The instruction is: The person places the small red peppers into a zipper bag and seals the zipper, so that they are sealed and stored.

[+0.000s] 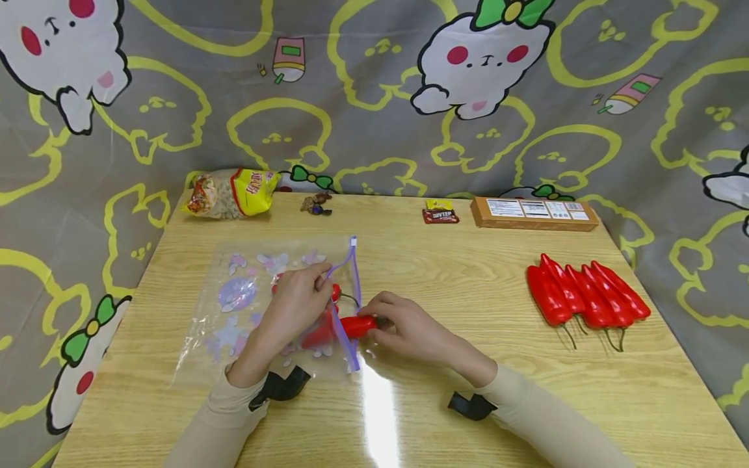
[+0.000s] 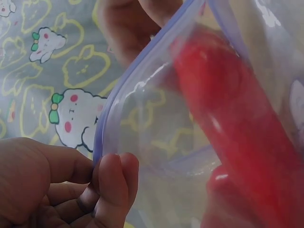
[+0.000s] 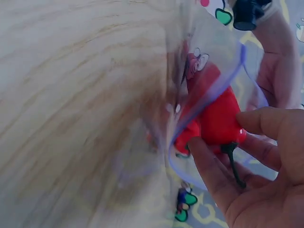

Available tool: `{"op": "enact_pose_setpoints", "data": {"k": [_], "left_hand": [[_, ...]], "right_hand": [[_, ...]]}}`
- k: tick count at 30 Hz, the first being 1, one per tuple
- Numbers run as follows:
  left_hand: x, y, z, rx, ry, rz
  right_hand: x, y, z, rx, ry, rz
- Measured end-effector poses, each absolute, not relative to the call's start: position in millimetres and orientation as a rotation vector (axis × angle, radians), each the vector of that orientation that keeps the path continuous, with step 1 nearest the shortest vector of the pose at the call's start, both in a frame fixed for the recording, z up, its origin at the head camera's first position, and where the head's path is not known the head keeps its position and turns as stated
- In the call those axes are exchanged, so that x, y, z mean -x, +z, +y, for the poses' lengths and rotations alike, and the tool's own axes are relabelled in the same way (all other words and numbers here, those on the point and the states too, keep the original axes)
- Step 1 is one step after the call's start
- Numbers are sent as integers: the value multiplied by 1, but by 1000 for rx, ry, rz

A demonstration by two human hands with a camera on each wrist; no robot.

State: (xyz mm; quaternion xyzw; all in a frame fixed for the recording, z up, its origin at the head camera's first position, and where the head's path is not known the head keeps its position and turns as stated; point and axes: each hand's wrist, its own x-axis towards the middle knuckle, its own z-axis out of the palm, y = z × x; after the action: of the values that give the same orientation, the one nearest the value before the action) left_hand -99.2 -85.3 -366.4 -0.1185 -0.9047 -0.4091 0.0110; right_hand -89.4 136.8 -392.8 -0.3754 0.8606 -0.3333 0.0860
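A clear zip bag (image 1: 196, 338) with purple and pink prints lies on the left half of the table, its purple zip edge (image 2: 105, 114) parted. My left hand (image 1: 298, 299) pinches one lip of that edge between thumb and fingers. In my right hand (image 1: 412, 328) is a red chili pepper (image 1: 355, 326), gripped near its green stem. Its tip end is inside the bag, while the stem end sticks out of the mouth, as the right wrist view also shows. Another red pepper (image 1: 336, 292) is in the bag, its stem toward the opening; my left hand partly hides it.
Several red peppers (image 1: 588, 296) lie in a row on the right of the wooden table (image 1: 456, 416). Along the back are a yellow snack bag (image 1: 228, 195), small dark wrapped items (image 1: 317, 204), a red bar (image 1: 441, 216) and an orange-brown box (image 1: 532, 214).
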Motion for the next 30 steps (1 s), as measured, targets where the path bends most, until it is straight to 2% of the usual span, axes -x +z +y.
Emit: {"op": "enact_pose_setpoints", "data": {"k": [11,20,25,30], "left_hand": [[98,-366,-86,338,-1313,-2842],[99,-364,-85,325,-1320,-2852],[99,-363,-86,330,-1314,-2854],[99,-363,-87,338,-1294,-2851]], "right_hand": [[107,-407,99,1198,-909,2476],[109,-415,87,1316,-830,2510],[102,-402,98,1237,-841,2550],[95,-388,141,1132,-873,2720]]}}
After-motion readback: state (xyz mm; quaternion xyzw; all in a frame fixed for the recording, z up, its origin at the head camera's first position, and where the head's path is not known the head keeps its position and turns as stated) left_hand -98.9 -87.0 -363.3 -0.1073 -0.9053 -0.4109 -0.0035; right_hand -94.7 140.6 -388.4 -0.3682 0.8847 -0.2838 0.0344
